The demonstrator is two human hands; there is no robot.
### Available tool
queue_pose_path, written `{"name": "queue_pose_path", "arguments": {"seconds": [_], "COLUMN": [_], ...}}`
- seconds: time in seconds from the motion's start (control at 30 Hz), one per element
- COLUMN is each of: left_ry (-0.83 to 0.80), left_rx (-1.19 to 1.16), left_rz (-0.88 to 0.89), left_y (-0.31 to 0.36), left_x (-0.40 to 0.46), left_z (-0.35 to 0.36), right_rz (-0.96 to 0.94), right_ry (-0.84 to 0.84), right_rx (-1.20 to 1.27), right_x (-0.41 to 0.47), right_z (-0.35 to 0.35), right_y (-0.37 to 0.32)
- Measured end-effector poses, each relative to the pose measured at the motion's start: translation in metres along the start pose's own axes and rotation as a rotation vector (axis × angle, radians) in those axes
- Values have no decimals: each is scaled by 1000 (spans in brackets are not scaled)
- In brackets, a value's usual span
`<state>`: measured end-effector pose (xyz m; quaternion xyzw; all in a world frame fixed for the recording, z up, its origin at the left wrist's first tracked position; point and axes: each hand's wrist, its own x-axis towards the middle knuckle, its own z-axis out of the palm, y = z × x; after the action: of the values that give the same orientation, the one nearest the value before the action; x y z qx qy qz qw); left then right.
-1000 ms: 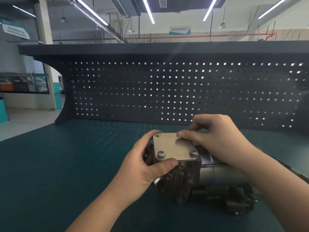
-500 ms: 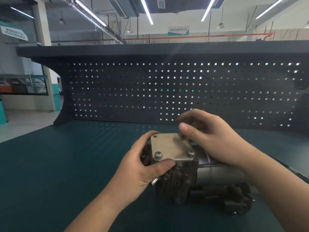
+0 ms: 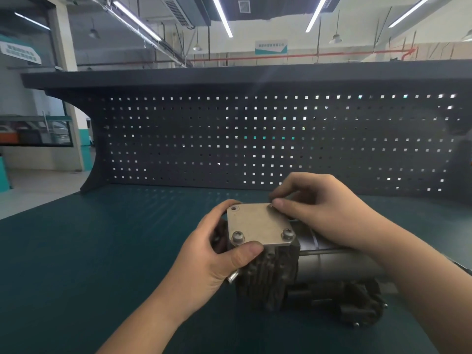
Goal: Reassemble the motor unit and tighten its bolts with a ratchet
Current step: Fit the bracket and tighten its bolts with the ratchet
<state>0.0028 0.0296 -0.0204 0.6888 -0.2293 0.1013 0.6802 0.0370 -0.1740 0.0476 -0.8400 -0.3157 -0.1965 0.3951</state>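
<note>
The dark finned motor unit (image 3: pixel 268 282) lies on the green bench mat, its grey cylindrical body (image 3: pixel 339 267) running to the right. A square metal cover plate (image 3: pixel 259 224) sits on top of it, with two bolts (image 3: pixel 238 237) standing in its near corners and an empty hole (image 3: pixel 233 208) at the far left corner. My left hand (image 3: pixel 217 259) grips the unit's left side, thumb on the plate's near edge. My right hand (image 3: pixel 314 210) pinches something small at the plate's far right corner; the fingertips hide it.
A dark pegboard back panel (image 3: pixel 255 139) with a shelf above it closes off the far side of the bench. The green mat (image 3: pixel 102 251) stretches to the left. No ratchet is in view.
My right hand lifted off the plate's far right corner, then came back down onto it. The left hand and the unit stayed put.
</note>
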Motion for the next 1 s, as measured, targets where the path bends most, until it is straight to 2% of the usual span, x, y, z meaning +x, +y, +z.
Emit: {"name": "queue_pose_path", "arguments": {"seconds": [0.13, 0.3, 0.67, 0.83, 1.0], "left_ry": [1, 2, 8, 14, 15], "left_rx": [-4, 0, -9, 5, 7], "left_rz": [4, -1, 10, 4, 11], "left_y": [-1, 0, -1, -1, -1], "left_x": [0, -1, 0, 1, 0], "left_z": [0, 0, 0, 1, 1], "right_rz": [-3, -27, -36, -37, 22], "right_ry": [135, 37, 111, 33, 81], "right_rx": [-98, 18, -102, -11, -15], "right_x": [2, 1, 2, 0, 3], "right_z": [9, 4, 9, 5, 4], "right_y": [0, 1, 1, -1, 2]}}
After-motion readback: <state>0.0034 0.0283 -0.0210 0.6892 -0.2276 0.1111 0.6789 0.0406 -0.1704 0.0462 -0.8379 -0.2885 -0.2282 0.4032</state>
